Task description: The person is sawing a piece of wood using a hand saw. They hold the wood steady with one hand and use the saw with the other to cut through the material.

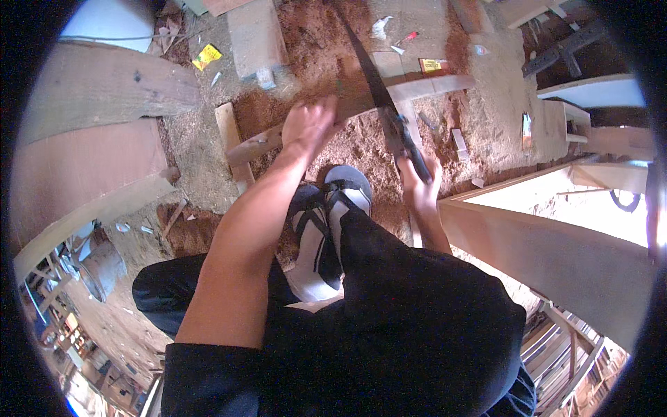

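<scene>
A handsaw [376, 85] with a long dark blade slants up across the view, its blade crossing a long narrow wooden plank [434, 86]. My right hand [420, 182] is closed round the saw's dark handle. On the same plank, left of the blade, my left hand [310, 126] bears down with its fingers curled over the wood, slightly blurred. The plank's left end lies over a short wood strip [233, 142]. My feet in sandals [347, 184] are just below the plank.
Sawdust and wood scraps cover the ground. Wide boards [90, 156] lie at the left, and another board [256, 38] lies ahead. A yellow wrapper [206, 57] lies near it. At the right stands a large wooden frame [549, 243]. A dark timber piece [566, 48] is at the upper right.
</scene>
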### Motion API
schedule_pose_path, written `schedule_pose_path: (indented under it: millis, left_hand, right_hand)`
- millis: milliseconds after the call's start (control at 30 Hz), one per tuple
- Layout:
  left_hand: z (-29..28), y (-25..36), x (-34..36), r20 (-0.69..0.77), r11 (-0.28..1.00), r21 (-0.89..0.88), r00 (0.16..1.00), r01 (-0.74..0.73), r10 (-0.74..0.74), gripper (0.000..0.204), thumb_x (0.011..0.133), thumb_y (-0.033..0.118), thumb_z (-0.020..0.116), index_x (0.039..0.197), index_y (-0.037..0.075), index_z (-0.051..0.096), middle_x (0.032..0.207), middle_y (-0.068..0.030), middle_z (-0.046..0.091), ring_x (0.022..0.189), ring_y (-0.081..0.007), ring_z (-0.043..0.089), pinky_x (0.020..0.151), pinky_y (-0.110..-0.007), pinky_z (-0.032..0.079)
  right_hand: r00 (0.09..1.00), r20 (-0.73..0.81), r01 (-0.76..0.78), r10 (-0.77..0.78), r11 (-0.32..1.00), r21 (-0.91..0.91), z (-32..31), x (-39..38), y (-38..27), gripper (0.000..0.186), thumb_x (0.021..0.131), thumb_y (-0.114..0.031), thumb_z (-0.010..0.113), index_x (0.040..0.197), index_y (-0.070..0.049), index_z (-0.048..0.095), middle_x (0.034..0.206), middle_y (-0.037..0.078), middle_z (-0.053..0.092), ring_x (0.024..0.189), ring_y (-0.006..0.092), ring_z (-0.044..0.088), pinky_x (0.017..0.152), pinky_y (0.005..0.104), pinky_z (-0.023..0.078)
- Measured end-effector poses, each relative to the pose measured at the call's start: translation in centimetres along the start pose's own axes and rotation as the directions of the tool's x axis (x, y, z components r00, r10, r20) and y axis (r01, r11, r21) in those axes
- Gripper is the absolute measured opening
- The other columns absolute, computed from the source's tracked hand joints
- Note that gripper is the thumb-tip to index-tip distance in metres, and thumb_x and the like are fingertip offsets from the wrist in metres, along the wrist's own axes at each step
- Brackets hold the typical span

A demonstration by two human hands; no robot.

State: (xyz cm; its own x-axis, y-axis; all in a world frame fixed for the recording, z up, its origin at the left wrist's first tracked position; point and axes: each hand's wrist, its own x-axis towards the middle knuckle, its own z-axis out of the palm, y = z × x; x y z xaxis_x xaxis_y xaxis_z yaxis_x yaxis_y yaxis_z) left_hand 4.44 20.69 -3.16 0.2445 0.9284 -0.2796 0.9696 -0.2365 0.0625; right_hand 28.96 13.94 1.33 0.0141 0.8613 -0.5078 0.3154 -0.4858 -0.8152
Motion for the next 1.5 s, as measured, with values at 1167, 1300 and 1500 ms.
schedule_pose_path:
  millis: [1167, 1300, 1500]
  left_hand:
    - [0.6, 1.6, 0.6, -0.325, 0.997, -0.053, 0.945, -0.049, 0.029, 0.047, 0.085, 0.045, 0.067, 0.106, 0.005, 0.056, 0.094, -0.0139, 0.069, 0.084, -0.0307, 0.069, 0.083, -0.044, 0.051]
    - [0.8, 1.5, 0.9, -0.277, 0.996, -0.077, 0.961, -0.043, 0.020, 0.048, 0.086, 0.048, 0.065, 0.107, 0.005, 0.055, 0.096, -0.0146, 0.069, 0.085, -0.0306, 0.069, 0.082, -0.044, 0.052]
    - [-1.3, 1.1, 0.4, -0.083, 0.995, -0.079, 0.994, 0.066, -0.072, 0.056, 0.087, 0.052, 0.062, 0.117, 0.005, 0.053, 0.097, -0.0172, 0.070, 0.085, -0.0308, 0.070, 0.088, -0.045, 0.051]
  right_hand:
    - [0.988, -0.128, 0.097, -0.084, 0.991, 0.097, -3.1, -10.1, -0.6, 0.024, 0.081, -0.014, 0.066, 0.097, 0.004, 0.066, 0.078, 0.001, 0.061, 0.068, 0.0109, 0.052, 0.062, 0.0295, 0.042]
    - [0.939, -0.201, 0.239, -0.280, 0.949, -0.207, -1.8, -4.5, 2.1, 0.020, 0.085, -0.018, 0.066, 0.092, 0.000, 0.064, 0.066, -0.001, 0.049, 0.064, 0.0112, 0.048, 0.058, 0.0317, 0.040]
    - [0.980, -0.093, 0.171, -0.174, 0.984, -0.043, -1.1, -3.1, 2.0, 0.020, 0.083, -0.019, 0.064, 0.089, 0.000, 0.065, 0.065, -0.002, 0.053, 0.058, 0.0108, 0.048, 0.054, 0.0308, 0.040]
